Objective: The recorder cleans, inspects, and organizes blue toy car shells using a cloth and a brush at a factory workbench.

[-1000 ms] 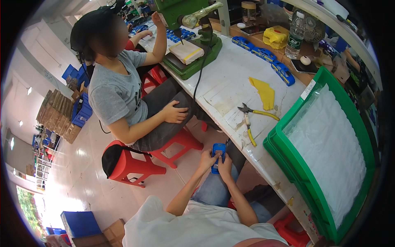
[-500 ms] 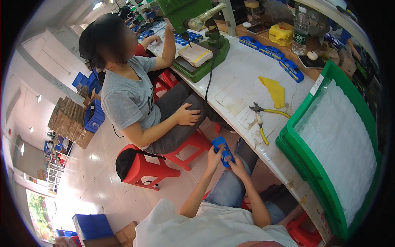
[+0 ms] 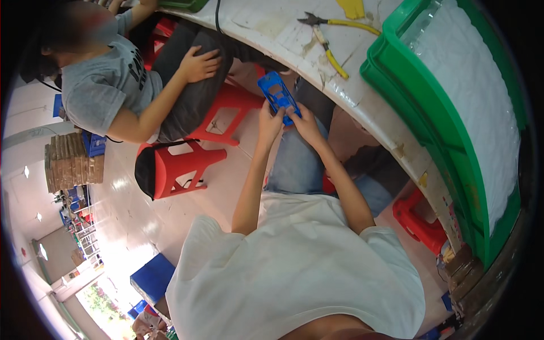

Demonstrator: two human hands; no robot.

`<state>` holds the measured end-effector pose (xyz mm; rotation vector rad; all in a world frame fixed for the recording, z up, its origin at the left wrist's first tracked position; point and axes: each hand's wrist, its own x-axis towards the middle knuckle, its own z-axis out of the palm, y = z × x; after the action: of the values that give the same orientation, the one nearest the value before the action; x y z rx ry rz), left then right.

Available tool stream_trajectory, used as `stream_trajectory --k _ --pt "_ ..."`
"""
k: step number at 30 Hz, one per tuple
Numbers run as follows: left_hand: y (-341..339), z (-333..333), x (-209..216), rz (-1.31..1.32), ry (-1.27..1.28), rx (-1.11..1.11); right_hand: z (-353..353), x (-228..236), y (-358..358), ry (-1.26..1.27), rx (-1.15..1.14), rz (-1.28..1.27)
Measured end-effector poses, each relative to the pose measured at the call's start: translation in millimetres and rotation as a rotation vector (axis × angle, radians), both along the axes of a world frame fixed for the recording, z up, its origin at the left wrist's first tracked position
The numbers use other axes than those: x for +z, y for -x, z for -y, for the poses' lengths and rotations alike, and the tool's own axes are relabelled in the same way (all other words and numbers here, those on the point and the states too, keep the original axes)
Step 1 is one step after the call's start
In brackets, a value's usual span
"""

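Note:
A blue plastic toy car body [image 3: 273,86] with window openings is held over my lap, beside the bench edge. My left hand [image 3: 270,120] is closed on its near left side, thumb along the edge. On the near right end, my right hand [image 3: 305,123] grips the same car body, its thumb on top. Fingers beneath the car are hidden. Diagonal cutters [image 3: 319,24] with yellow handles lie on the bench, beyond and right of my hands.
The white bench [image 3: 272,34] curves along the far and right side. A green tray [image 3: 447,127] holding white sheeting [image 3: 481,96] stands on it, near a yellow cloth [image 3: 352,7]. A seated co-worker [image 3: 107,85] and red stools [image 3: 184,164] are at left.
The view has tilted down, so the bench and my hands sit higher in the picture. More of the car body's top shows between my thumbs. Both hands still hold it.

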<state>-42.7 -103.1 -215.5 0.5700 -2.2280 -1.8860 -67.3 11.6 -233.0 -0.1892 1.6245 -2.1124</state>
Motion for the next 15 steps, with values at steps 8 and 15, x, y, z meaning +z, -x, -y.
stream_trajectory --k 8,15 --pt "-23 -22 57 -0.229 0.004 0.069 -11 60 -18 -0.14 -0.095 -0.262" --pt "-14 -34 110 -0.252 -0.043 0.001 -19 123 -4 -0.121 -0.115 -0.319"
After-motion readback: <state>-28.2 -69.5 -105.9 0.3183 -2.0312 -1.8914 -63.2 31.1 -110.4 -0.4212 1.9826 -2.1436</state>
